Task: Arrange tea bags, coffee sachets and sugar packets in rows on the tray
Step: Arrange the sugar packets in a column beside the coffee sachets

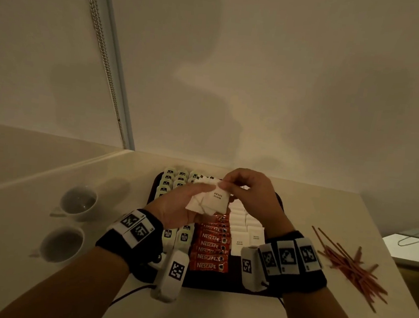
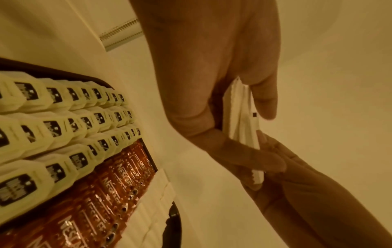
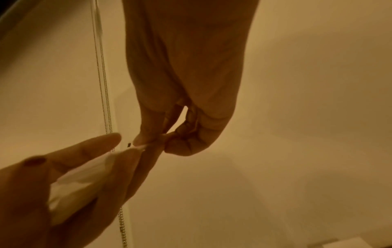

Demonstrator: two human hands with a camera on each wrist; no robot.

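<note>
A dark tray (image 1: 220,285) on the white counter holds rows of cream tea bags (image 1: 183,237), orange coffee sachets (image 1: 210,246) and white sugar packets (image 1: 239,241). Above the tray my left hand (image 1: 182,207) holds a small fan of white sugar packets (image 1: 208,200) between thumb and fingers. My right hand (image 1: 245,187) pinches the top corner of the front packet with thumb and forefinger. In the left wrist view the sugar packet stack (image 2: 241,115) sits edge-on in my left hand (image 2: 212,94), over the tea bag rows (image 2: 63,127) and coffee sachets (image 2: 101,193). The right wrist view shows my right hand (image 3: 157,141) pinching the packets (image 3: 84,177).
Two white cups (image 1: 79,202) (image 1: 61,243) stand left of the tray. A loose pile of red stirrer sticks (image 1: 351,267) lies on the counter to the right. A wall rises behind the tray, and a bead chain (image 1: 103,55) hangs at the left corner.
</note>
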